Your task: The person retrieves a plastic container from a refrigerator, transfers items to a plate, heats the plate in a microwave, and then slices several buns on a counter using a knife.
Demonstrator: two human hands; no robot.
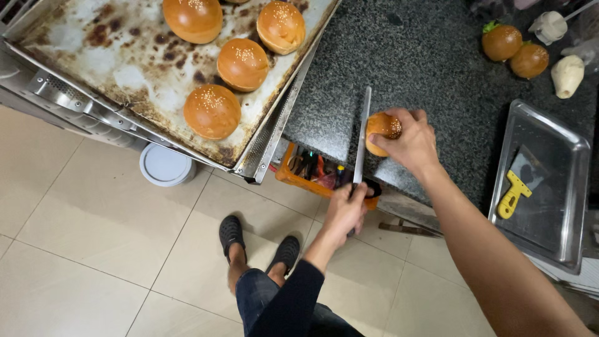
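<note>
A bun [382, 131] is pinched on edge at the tabletop [430, 68] rim, mid-frame, by the right hand [409, 142]; a long knife [361, 140] is gripped in the closed left hand [345, 211]. The blade is best kept level, fingertips clear. The knife handle is hidden by the fist.

The right hand [409, 140] presses a bun [382, 128] at the edge of the dark surface [424, 62]. The left hand [345, 211] grips a knife [362, 134], blade beside the bun. A tray [125, 68] carries four buns.
</note>
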